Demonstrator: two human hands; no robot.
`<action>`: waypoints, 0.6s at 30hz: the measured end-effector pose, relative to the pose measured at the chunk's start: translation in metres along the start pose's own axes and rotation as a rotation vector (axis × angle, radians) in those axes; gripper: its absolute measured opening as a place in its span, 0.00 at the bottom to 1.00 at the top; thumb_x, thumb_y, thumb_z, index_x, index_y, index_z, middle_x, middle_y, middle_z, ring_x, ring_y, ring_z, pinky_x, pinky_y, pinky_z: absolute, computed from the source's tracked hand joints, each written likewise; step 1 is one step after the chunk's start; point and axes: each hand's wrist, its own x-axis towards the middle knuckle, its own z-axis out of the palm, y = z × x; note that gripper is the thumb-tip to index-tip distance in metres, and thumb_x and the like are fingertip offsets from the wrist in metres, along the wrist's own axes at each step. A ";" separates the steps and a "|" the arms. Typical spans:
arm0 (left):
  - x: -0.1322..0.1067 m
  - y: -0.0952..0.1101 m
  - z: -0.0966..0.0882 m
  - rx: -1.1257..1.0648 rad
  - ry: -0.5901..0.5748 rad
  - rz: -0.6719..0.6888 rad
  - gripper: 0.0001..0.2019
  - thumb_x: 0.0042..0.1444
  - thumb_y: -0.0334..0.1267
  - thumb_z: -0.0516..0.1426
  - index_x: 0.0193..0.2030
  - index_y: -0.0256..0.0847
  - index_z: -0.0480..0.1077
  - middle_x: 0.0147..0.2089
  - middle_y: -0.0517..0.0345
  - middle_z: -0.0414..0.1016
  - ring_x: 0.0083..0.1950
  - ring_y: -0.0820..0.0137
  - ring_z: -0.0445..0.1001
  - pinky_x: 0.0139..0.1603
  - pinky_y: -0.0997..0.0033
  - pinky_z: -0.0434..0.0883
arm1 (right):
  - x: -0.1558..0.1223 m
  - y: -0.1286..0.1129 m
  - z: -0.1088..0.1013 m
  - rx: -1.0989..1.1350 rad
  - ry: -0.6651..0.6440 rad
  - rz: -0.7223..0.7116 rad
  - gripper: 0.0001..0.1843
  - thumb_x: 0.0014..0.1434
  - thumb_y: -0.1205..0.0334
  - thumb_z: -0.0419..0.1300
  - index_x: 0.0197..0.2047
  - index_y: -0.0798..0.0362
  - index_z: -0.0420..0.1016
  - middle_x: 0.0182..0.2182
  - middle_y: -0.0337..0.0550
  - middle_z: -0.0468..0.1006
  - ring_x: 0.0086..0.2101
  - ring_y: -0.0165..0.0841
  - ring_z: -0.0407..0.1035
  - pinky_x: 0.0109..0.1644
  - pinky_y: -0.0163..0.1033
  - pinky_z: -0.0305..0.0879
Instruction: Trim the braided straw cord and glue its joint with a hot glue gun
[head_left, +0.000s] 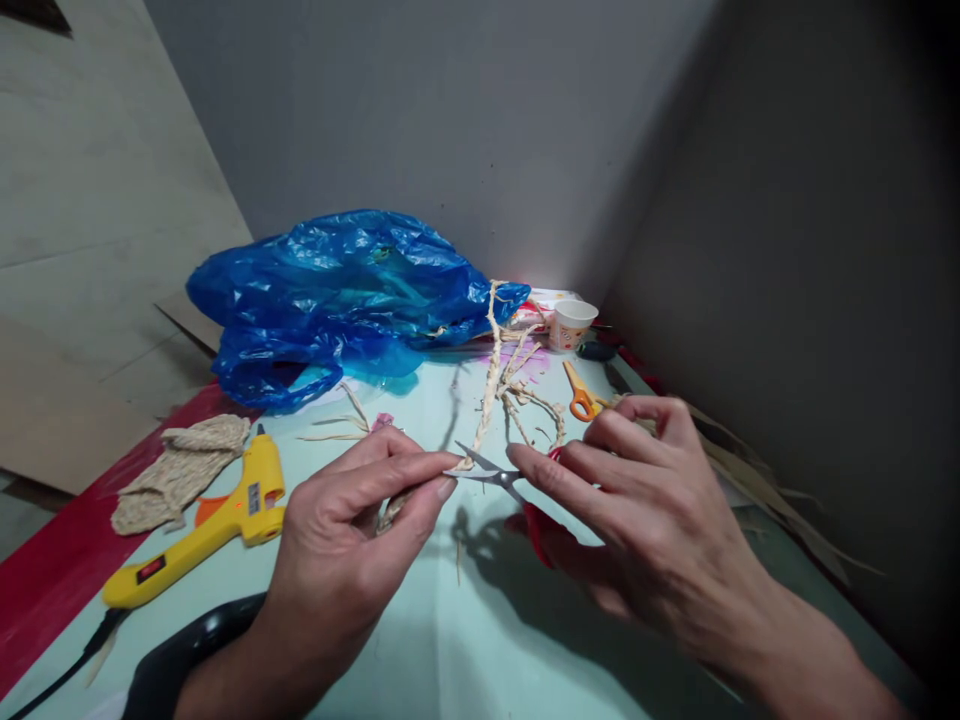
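Note:
Between thumb and fingers, my left hand [367,530] pinches one end of a pale braided cord [488,390] that runs up and away across the table. My right hand [637,510] has its fingers in the red handles of a pair of small scissors [501,477]. The scissor blades are parted and point left, around or right beside the cord close to my left fingertips; whether they touch it I cannot tell. More cord lies hidden inside my left palm. Behind my hands, a curled bundle of braided strands [559,415] rests on the table.
A yellow glue gun [244,510] lies on the left beside a woven fibre piece [187,470]. At the back sit a crumpled blue plastic bag [352,290] and a paper cup [573,325]. Orange-handled scissors [581,395] and dry fibre strips [765,490] are on the right, near the wall.

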 end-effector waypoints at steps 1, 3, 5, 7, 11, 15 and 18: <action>0.001 0.001 0.000 0.001 0.002 -0.002 0.13 0.52 0.26 0.62 0.35 0.50 0.84 0.29 0.64 0.78 0.32 0.72 0.73 0.40 0.71 0.68 | 0.000 0.000 0.001 -0.006 -0.001 -0.010 0.12 0.59 0.64 0.62 0.47 0.54 0.75 0.22 0.37 0.74 0.28 0.34 0.62 0.45 0.51 0.53; 0.002 0.001 0.001 -0.014 0.009 -0.008 0.14 0.52 0.26 0.62 0.34 0.52 0.84 0.29 0.65 0.77 0.32 0.73 0.73 0.40 0.72 0.68 | 0.001 0.000 0.003 -0.015 0.011 -0.033 0.12 0.61 0.64 0.62 0.49 0.54 0.74 0.21 0.36 0.75 0.28 0.34 0.62 0.45 0.51 0.53; 0.003 0.001 0.001 -0.038 0.007 -0.039 0.13 0.51 0.26 0.62 0.32 0.51 0.84 0.29 0.65 0.77 0.33 0.72 0.73 0.42 0.72 0.69 | 0.001 -0.001 0.005 -0.011 0.040 -0.048 0.10 0.64 0.65 0.61 0.49 0.55 0.73 0.21 0.35 0.76 0.27 0.33 0.62 0.45 0.50 0.53; 0.004 0.000 0.001 -0.060 0.005 -0.094 0.11 0.50 0.28 0.63 0.31 0.50 0.83 0.30 0.65 0.78 0.36 0.71 0.74 0.47 0.71 0.69 | 0.001 -0.001 0.008 0.013 0.072 -0.052 0.08 0.65 0.69 0.60 0.48 0.55 0.72 0.21 0.34 0.78 0.25 0.32 0.61 0.45 0.49 0.54; 0.005 0.000 0.001 -0.091 -0.015 -0.189 0.07 0.51 0.32 0.64 0.29 0.49 0.83 0.30 0.64 0.79 0.35 0.70 0.75 0.64 0.63 0.59 | -0.001 0.002 0.011 0.047 0.110 -0.041 0.12 0.64 0.71 0.61 0.50 0.55 0.70 0.24 0.35 0.81 0.25 0.31 0.63 0.45 0.49 0.55; 0.008 -0.001 -0.001 -0.110 -0.031 -0.248 0.06 0.51 0.34 0.64 0.30 0.49 0.83 0.31 0.63 0.83 0.36 0.68 0.77 0.67 0.60 0.55 | -0.002 0.005 0.010 0.021 0.055 -0.018 0.12 0.63 0.67 0.62 0.50 0.54 0.72 0.24 0.36 0.79 0.26 0.32 0.64 0.43 0.49 0.53; 0.007 -0.003 -0.001 -0.093 -0.028 -0.229 0.06 0.52 0.33 0.64 0.30 0.49 0.83 0.32 0.64 0.82 0.38 0.68 0.76 0.65 0.62 0.58 | -0.002 0.003 0.009 -0.007 -0.029 -0.014 0.13 0.60 0.63 0.62 0.48 0.52 0.74 0.25 0.37 0.77 0.29 0.35 0.64 0.46 0.52 0.52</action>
